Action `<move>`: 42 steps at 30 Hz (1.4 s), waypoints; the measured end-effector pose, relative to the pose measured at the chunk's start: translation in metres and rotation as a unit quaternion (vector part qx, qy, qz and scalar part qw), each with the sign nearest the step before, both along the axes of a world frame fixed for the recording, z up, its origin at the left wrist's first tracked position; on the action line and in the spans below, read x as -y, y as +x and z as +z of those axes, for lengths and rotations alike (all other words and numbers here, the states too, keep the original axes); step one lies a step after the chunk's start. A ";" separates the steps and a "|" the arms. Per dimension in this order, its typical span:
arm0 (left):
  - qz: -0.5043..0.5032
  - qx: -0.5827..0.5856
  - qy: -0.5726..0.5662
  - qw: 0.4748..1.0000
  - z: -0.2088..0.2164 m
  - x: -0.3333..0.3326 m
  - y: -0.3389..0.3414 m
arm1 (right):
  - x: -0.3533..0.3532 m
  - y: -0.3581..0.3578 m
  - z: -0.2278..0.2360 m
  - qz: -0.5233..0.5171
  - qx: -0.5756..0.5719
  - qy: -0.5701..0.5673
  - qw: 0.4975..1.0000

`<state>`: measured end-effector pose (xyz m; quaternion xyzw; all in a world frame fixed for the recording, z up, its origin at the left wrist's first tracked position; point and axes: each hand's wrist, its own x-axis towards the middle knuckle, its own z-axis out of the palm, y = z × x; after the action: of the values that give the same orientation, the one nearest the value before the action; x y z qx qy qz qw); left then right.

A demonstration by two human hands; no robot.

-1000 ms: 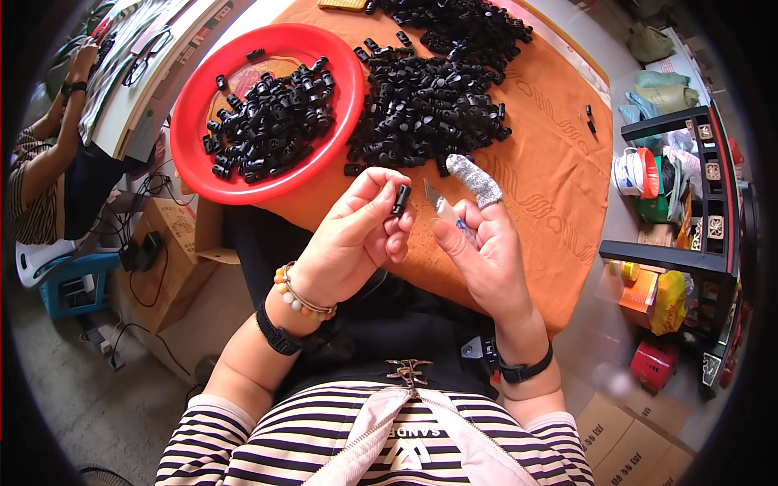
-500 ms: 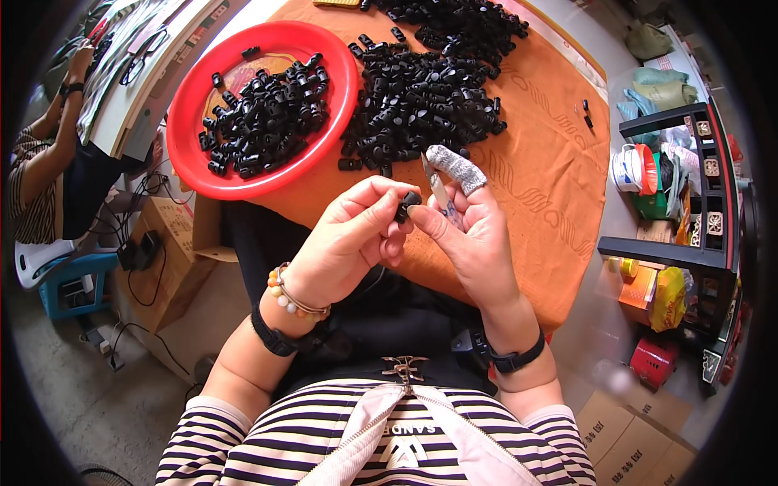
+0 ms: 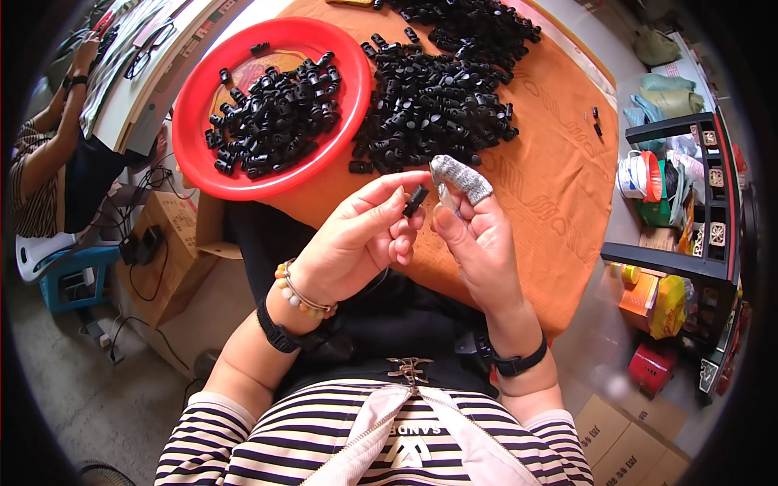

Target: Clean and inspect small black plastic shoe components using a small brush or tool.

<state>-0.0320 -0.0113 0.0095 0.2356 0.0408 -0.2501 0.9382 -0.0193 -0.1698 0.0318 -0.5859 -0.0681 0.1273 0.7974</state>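
We hold two things near the red basin.
Our left hand, right of this basin, pinches a small black cylinder; our right hand, farther right, grips a partly hidden knife.

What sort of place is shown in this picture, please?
It seems to be a small workshop, perhaps in a home: heaps of small black parts lie on an orange cloth, more fill part of a red basin, and a crowded black shelf stands right.
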 end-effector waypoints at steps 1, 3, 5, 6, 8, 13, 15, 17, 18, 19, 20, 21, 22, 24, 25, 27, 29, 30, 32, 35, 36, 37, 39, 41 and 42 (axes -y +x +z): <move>-0.001 -0.006 0.003 1.000 0.000 0.000 0.000 | 0.002 -0.001 0.002 0.000 -0.001 0.000 1.000; -0.003 -0.012 0.006 1.000 0.000 0.000 0.001 | 0.006 -0.002 0.005 0.015 -0.032 0.006 0.999; 0.005 -0.022 0.017 1.000 -0.001 0.001 0.001 | 0.010 -0.002 0.006 0.023 -0.040 -0.025 0.999; 0.005 -0.023 0.017 1.000 -0.002 0.001 0.001 | 0.011 -0.003 0.007 0.031 -0.047 -0.056 0.997; 0.016 -0.008 -0.003 1.000 -0.004 0.000 0.002 | 0.011 -0.005 0.004 0.035 -0.025 -0.064 0.997; 0.033 0.007 0.023 0.999 -0.004 0.000 0.001 | 0.010 -0.009 0.009 0.061 -0.014 -0.163 0.985; 0.039 0.006 0.033 0.999 -0.002 0.000 0.000 | 0.005 -0.008 0.009 0.051 0.017 -0.111 0.992; 0.042 0.011 0.040 0.998 -0.001 0.000 -0.001 | 0.004 -0.008 0.009 0.049 0.019 -0.110 0.993; 0.042 0.011 0.040 0.998 -0.001 0.000 -0.001 | 0.004 -0.008 0.010 0.048 0.020 -0.108 0.993; 0.044 0.011 0.045 0.998 -0.001 0.000 -0.001 | 0.003 -0.009 0.010 0.047 0.020 -0.108 0.993; 0.046 0.011 0.049 0.998 -0.001 0.000 -0.001 | 0.002 -0.009 0.011 0.046 0.019 -0.109 0.993; 0.046 0.011 0.049 0.998 -0.001 0.000 -0.001 | 0.002 -0.009 0.012 0.045 0.019 -0.110 0.993; 0.047 0.011 0.050 0.998 -0.001 0.000 -0.001 | 0.002 -0.009 0.012 0.045 0.019 -0.110 0.993; 0.047 0.012 0.052 0.997 -0.002 0.000 0.000 | 0.002 -0.009 0.012 0.048 0.018 -0.109 0.993; 0.048 0.014 0.055 0.997 -0.003 0.000 0.000 | 0.003 -0.009 0.011 0.048 0.018 -0.108 0.993; 0.049 0.015 0.059 0.997 -0.003 0.000 0.000 | 0.004 -0.008 0.009 0.044 0.032 -0.125 0.991; 0.046 0.013 0.066 0.997 -0.002 -0.001 0.000 | 0.005 -0.008 0.008 0.042 0.027 -0.128 0.990; 0.045 0.012 0.065 0.997 -0.002 -0.001 0.000 | 0.005 -0.008 0.008 0.042 0.024 -0.131 0.990; 0.042 0.017 0.066 0.997 -0.002 -0.001 0.000 | 0.006 -0.008 0.006 0.034 0.019 -0.141 0.989; 0.047 0.039 0.072 0.996 -0.006 0.001 -0.002 | 0.008 -0.005 0.004 0.024 0.034 -0.144 0.989; 0.046 0.039 0.072 0.996 -0.006 0.002 -0.002 | 0.008 -0.005 0.003 0.023 0.053 -0.136 0.989; 0.046 0.041 0.066 0.996 -0.006 0.002 -0.002 | 0.009 -0.005 0.002 0.022 0.053 -0.136 0.989; 0.045 0.044 0.061 0.996 -0.004 0.003 -0.001 | 0.011 -0.006 0.001 0.028 0.063 -0.149 0.986; 0.062 0.009 0.054 0.997 0.001 0.003 -0.001 | 0.003 -0.007 0.014 0.038 0.039 -0.122 0.991; 0.062 0.008 0.054 0.997 -0.001 0.002 0.000 | 0.001 -0.008 0.018 0.047 0.016 -0.095 0.994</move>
<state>-0.0323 -0.0134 0.0088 0.2854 0.0611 -0.1871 0.9380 -0.0269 -0.1706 0.0496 -0.6568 -0.0959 0.1615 0.7303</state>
